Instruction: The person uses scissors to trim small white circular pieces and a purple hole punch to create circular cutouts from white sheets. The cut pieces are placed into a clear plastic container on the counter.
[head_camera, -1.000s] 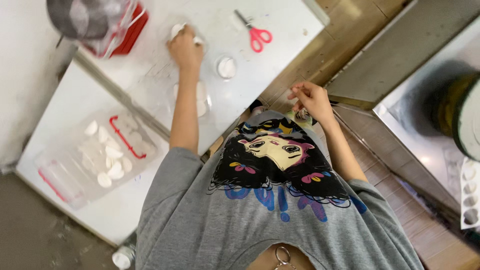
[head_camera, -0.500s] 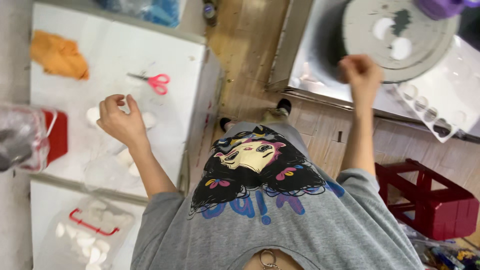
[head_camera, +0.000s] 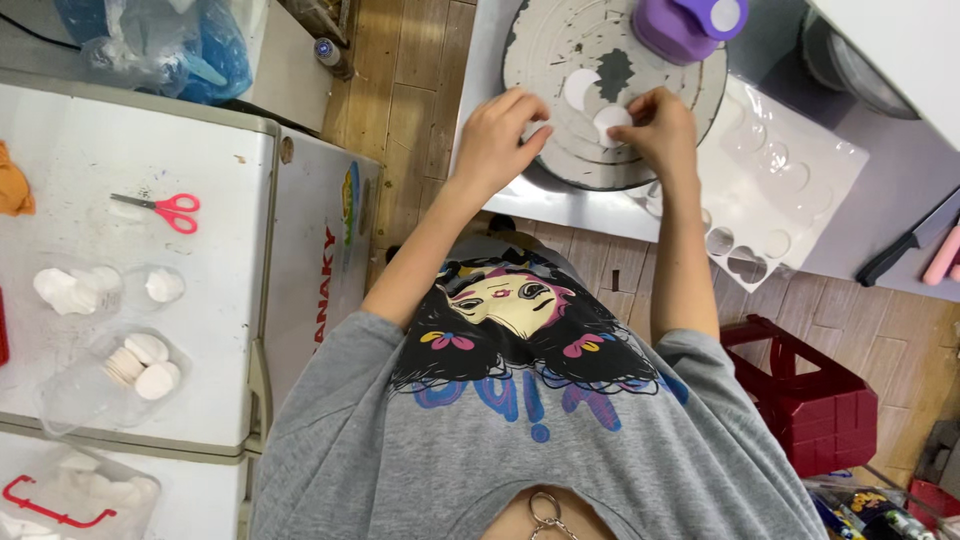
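Both hands now meet at the round grey turntable (head_camera: 600, 60): left hand (head_camera: 497, 140) loosely curled on its edge, right hand (head_camera: 655, 130) pinching a white disc (head_camera: 610, 120).

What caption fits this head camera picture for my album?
Both hands, left hand and right hand, press a small white disc on a round grey turntable.

Home craft or baking workspace, my own corner. Grey turntable (head_camera: 615, 90) with white discs, purple round punch (head_camera: 685, 25) at far edge, punched plastic sheet (head_camera: 790, 180), pink scissors (head_camera: 160, 208) on white chest freezer (head_camera: 210, 300), wood-plank floor (head_camera: 395, 110).
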